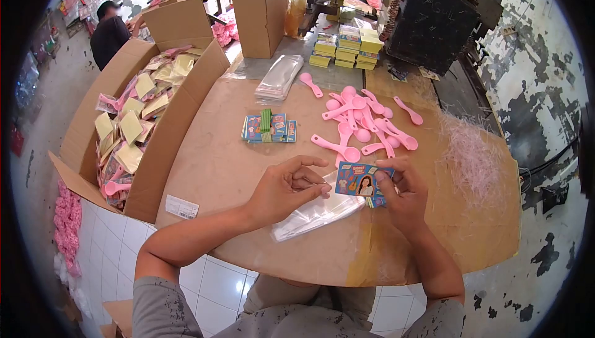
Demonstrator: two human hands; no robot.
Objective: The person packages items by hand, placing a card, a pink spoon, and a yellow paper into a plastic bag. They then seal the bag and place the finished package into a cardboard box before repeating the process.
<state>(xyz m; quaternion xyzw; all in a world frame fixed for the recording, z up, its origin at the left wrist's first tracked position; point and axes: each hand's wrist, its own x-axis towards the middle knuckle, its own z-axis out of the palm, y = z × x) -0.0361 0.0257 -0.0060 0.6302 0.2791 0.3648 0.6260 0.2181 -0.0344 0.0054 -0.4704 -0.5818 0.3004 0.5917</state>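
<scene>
My right hand (406,192) pinches a small printed card (356,180), blue with a figure and pictures on it, between thumb and fingers. More card edges show just under it, by my fingers. Left of the card is my left hand (291,186), its fingers bent and apart, with nothing visible in them. Below both hands lie clear plastic bags (310,217) on the cardboard-covered table. A heap of pink plastic spoons (353,105) sits just beyond the card. A banded stack of similar cards (254,128) lies past my left hand.
On the left stands a large carton (176,130) full of packed pouches. Another stack of clear bags (280,77) lies farther back, near piles of cards (347,46). A dark machine (431,22) is at the back right, and pink shreds (471,152) lie right. Other people are in the background.
</scene>
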